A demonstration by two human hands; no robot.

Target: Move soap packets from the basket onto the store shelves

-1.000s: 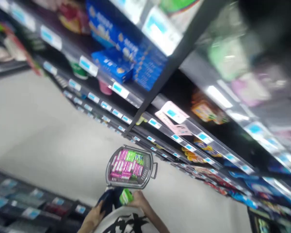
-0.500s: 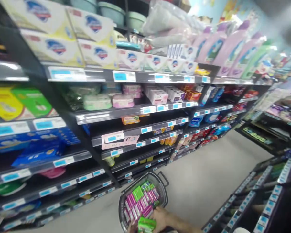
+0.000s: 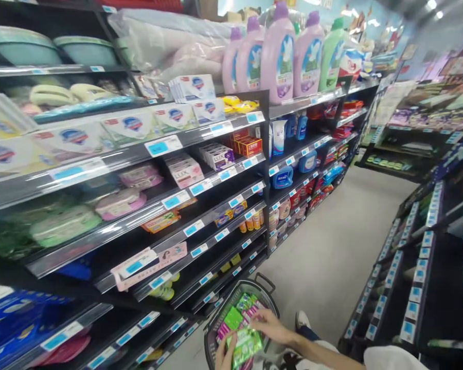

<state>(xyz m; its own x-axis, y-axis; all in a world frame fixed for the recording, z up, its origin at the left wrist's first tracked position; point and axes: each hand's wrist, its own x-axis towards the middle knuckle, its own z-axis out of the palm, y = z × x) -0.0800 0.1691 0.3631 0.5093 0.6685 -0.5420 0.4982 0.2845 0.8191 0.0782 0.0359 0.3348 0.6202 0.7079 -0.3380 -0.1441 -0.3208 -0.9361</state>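
A green pack (image 3: 247, 349) is clamped at its left edge by the left grip (image 3: 226, 353), above the basket (image 3: 208, 343); the right grip (image 3: 270, 327) is set at its upper edge, but whether closed cannot be told. Pink packs (image 3: 223, 331) and green packets (image 3: 233, 317) are contained in the basket.

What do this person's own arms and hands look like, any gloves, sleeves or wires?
The left hand and right hand are human and ungloved, with no wires showing. The right forearm is bare, without a watch in view; a white cloth top with black print shows beside it. The left forearm is out of frame.
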